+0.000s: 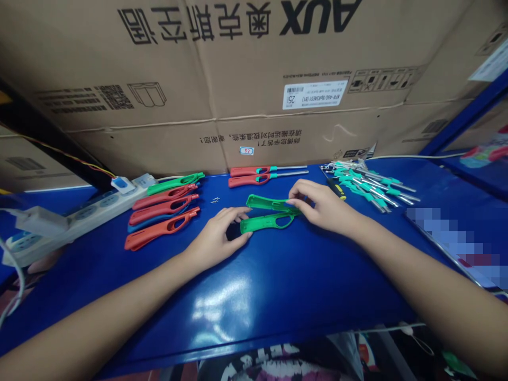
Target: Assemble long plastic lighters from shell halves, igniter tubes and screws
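Two green lighter handle halves lie close together in front of me, hollow sides showing. My left hand (pixel 218 235) has thumb and fingers closed around the left end of the nearer green handle half (pixel 264 223), which has a trigger loop. With thumb and fingers pinched, my right hand (pixel 317 205) grips the right end of the farther green handle half (pixel 266 202), whose left end is tilted up a little. The two halves come together near my right fingertips, where the contact is partly hidden. Small metal screws (pixel 215 200) are scattered left of the halves.
Red, green and blue handle shells (pixel 164 222) lie in a row at left, beside a white power strip (pixel 95 211). Two red lighters (pixel 250 180) rest at the back. A pile of metal tubes with teal parts (pixel 369 182) and a yellow-black screwdriver (pixel 337 189) are at right. Cardboard (pixel 250 121) stands behind.
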A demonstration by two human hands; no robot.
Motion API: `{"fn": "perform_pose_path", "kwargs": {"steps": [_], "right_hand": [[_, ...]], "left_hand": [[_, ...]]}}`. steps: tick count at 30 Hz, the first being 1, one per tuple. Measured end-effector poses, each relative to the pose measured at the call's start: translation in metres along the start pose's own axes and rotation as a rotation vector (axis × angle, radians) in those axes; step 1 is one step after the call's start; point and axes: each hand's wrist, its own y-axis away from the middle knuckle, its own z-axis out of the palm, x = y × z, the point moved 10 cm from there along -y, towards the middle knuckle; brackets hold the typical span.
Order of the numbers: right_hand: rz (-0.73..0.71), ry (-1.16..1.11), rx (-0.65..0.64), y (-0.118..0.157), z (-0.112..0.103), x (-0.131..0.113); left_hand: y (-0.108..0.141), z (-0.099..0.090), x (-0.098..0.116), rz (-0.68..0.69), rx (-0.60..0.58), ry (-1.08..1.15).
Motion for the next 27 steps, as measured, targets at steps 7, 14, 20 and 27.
{"fn": "perform_pose_path", "kwargs": {"steps": [7,14,20,27], "right_hand": [[-0.011,-0.201,-0.355,0.008,0.035,-0.013],[-0.047,-0.142,-0.382,0.012,0.050,-0.014],[-0.049,0.005,-0.355,0.013,0.035,-0.014],[-0.061,0.079,-0.408,0.014,0.038,-0.012]], "left_hand": [[-0.001,0.002,-0.002,-0.024,-0.046,0.009],[-0.003,-0.002,0.000,-0.024,-0.014,0.030],[-0.001,-0.009,0.022,0.090,-0.008,-0.001],[0.003,0.004,0.029,0.144,-0.141,-0.048]]}}
